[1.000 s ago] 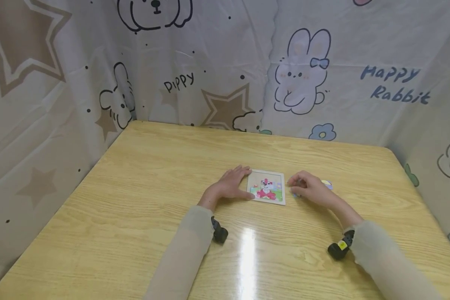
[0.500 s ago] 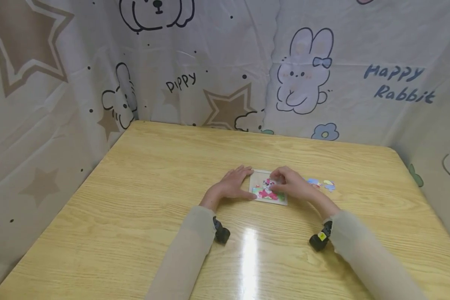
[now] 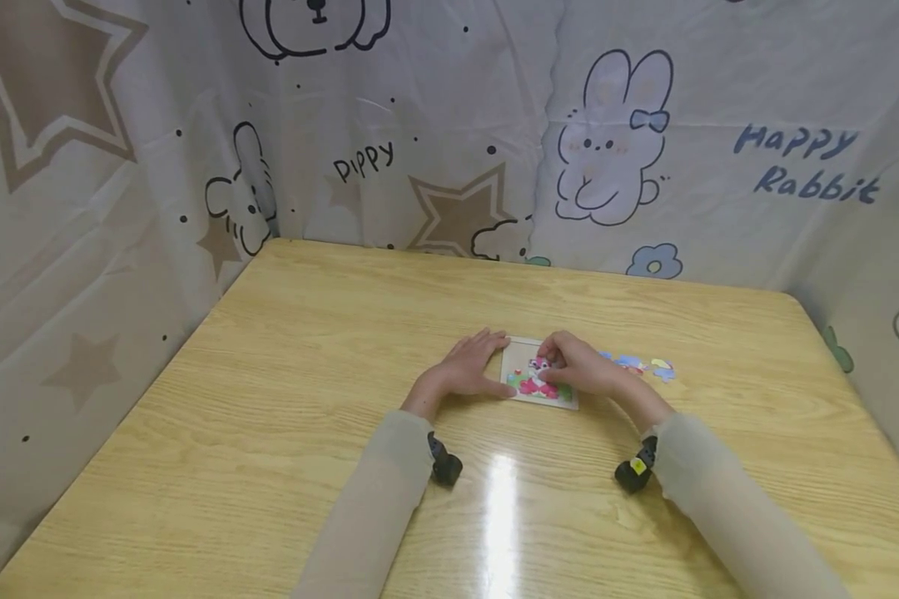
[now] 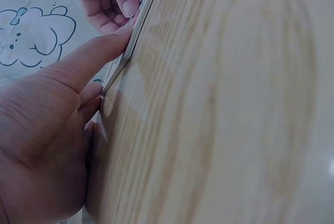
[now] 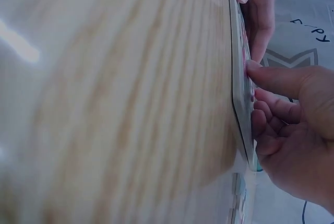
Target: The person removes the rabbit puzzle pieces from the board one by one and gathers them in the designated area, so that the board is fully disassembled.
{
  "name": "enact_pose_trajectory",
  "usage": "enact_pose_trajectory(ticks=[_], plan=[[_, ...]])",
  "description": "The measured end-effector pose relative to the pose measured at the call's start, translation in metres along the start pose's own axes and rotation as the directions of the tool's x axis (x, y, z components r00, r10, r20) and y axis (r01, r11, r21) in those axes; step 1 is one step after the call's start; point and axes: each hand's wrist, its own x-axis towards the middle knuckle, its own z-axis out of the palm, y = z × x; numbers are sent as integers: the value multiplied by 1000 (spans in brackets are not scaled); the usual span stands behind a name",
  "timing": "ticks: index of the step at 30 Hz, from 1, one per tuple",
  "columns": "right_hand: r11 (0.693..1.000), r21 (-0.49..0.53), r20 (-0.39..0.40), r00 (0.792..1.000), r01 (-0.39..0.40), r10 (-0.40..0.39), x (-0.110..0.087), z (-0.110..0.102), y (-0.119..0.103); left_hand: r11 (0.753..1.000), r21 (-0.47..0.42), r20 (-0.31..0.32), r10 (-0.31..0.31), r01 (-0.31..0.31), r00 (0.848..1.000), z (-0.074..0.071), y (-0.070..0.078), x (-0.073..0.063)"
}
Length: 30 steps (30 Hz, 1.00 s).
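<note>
A small square puzzle board (image 3: 519, 344) with a pale frame lies mid-table, showing a pink-and-white cartoon animal. My left hand (image 3: 466, 366) rests along its left side, fingers at the upper corner and thumb on the lower one. In the left wrist view the thumb (image 4: 102, 51) lies straight against the frame's edge. My right hand (image 3: 580, 366) is over the board's right half, thumb and index finger bent together at the picture. In the right wrist view the right thumb (image 5: 276, 78) touches the picture's surface; the puzzle piece in its pinch is mostly hidden by the fingers.
Several loose puzzle pieces (image 3: 663, 369), blue and multicoloured, lie on the wooden table (image 3: 345, 333) just right of the board. A printed cloth (image 3: 449, 125) hangs behind and at both sides of the table. Wrist cameras (image 3: 445, 467) sit below both hands.
My right hand has moved left from the loose pieces onto the board and stays there over the last half second. The left hand keeps its place at the board's left side.
</note>
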Motion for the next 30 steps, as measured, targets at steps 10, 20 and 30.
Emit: enact_pose_trajectory(ticks=[10,20,30], plan=[[998,-41,-63,997,41,-43,-3,2,-3,1000,-4,-3,-1,1,1000,0,2,1],[991,-95,-129,986,99,-110,-6,5,-6,1000,10,-7,3,-3,1000,1,-1,2],[999,39,-61,998,-12,15,-4,4,-2,1000,-7,-6,-3,3,1000,1,0,0]])
